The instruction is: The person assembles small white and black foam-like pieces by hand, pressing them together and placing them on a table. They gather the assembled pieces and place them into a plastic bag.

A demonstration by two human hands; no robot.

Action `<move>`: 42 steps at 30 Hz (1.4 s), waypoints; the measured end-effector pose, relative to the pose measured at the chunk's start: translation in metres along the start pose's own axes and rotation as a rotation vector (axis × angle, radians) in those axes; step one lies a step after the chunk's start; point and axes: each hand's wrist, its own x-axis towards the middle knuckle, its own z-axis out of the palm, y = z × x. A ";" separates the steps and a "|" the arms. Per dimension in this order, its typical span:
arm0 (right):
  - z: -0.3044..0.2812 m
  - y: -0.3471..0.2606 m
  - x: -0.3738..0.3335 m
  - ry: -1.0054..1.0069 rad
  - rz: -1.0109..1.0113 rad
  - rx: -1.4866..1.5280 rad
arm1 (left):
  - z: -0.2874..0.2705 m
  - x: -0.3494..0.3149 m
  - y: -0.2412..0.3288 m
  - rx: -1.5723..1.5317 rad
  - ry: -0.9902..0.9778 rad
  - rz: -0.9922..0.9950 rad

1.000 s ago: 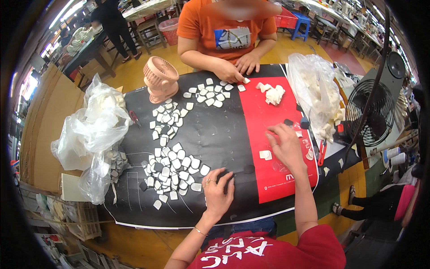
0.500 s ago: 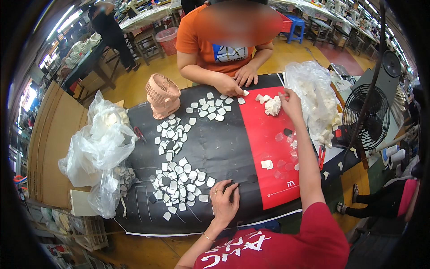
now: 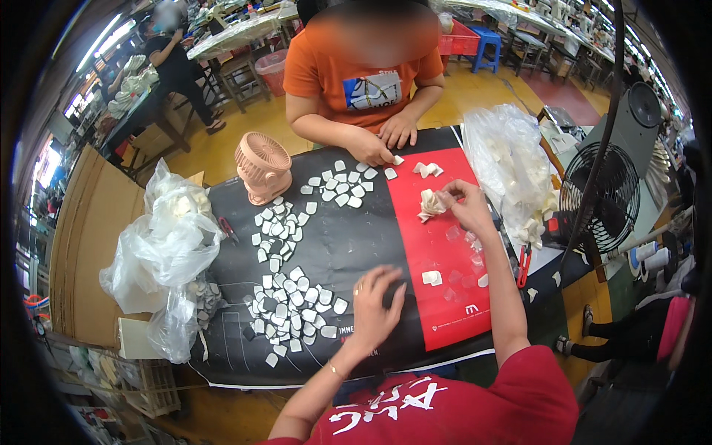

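My right hand (image 3: 469, 208) is over the red part of the mat (image 3: 449, 326), thumb and fingers pinched at the edge of a clump of thin cream pieces (image 3: 431, 206). My left hand (image 3: 377, 308) hovers over the black part of the mat (image 3: 348, 245), fingers curved and apart, slightly blurred, with nothing in it. To its left spreads a heap of small white, dark-edged, round-ended pieces (image 3: 297, 302). A smaller cream group (image 3: 426, 170) lies beyond the clump. Nearer me on the red are a cream piece (image 3: 432, 278) and several clear ones (image 3: 469, 280).
Across the table, a person in orange (image 3: 363, 81) handles a small white piece. A pink fan (image 3: 264, 167) stands at the far left. Plastic bags (image 3: 167, 241) flank the left edge; another bag (image 3: 508, 156) and red snips (image 3: 524, 265) lie right. A black fan (image 3: 604, 185) stands beyond.
My right hand has come nearer to me with the cream clump, which is now apart from the smaller group. The left hand has lifted and moved slightly away from me, its fingers spreading.
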 end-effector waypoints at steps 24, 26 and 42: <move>0.016 0.007 -0.026 0.302 -0.131 0.382 | 0.058 0.121 -0.067 -0.658 -0.155 -0.369; 0.018 0.009 -0.024 0.312 -0.059 0.279 | 0.056 0.120 -0.067 -0.662 -0.152 -0.362; 0.050 -0.016 -0.065 0.014 0.267 0.509 | 0.065 0.092 -0.039 -0.270 0.118 0.090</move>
